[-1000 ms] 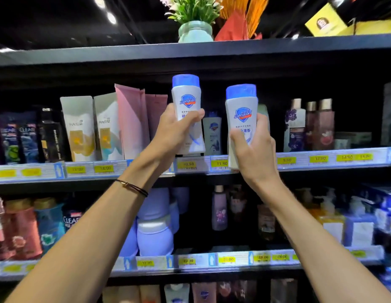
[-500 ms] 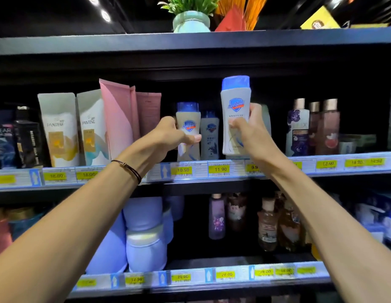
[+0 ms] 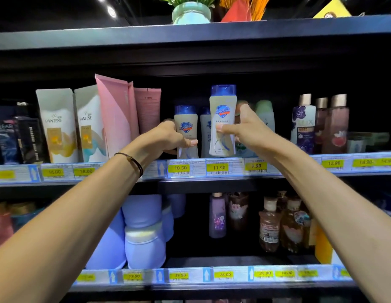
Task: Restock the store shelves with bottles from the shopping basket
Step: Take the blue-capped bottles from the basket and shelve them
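Placing step: left hand (image 3: 167,138) wraps the left bottle (image 3: 186,127) standing on the shelf (image 3: 295,170); right hand (image 3: 247,127) pinches the right bottle (image 3: 223,119), which likely needs seating alongside, then release.

We see two white, blue-capped Safeguard bottles, both upright, labels facing us. The left bottle (image 3: 185,125) stands on the shelf (image 3: 299,171) near its front edge. The right bottle (image 3: 223,106) is just beside it and nearer to us, its base at the shelf's lip.

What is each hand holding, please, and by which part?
The left hand grips the left Safeguard bottle round its lower half; the right hand holds the right Safeguard bottle round its middle.
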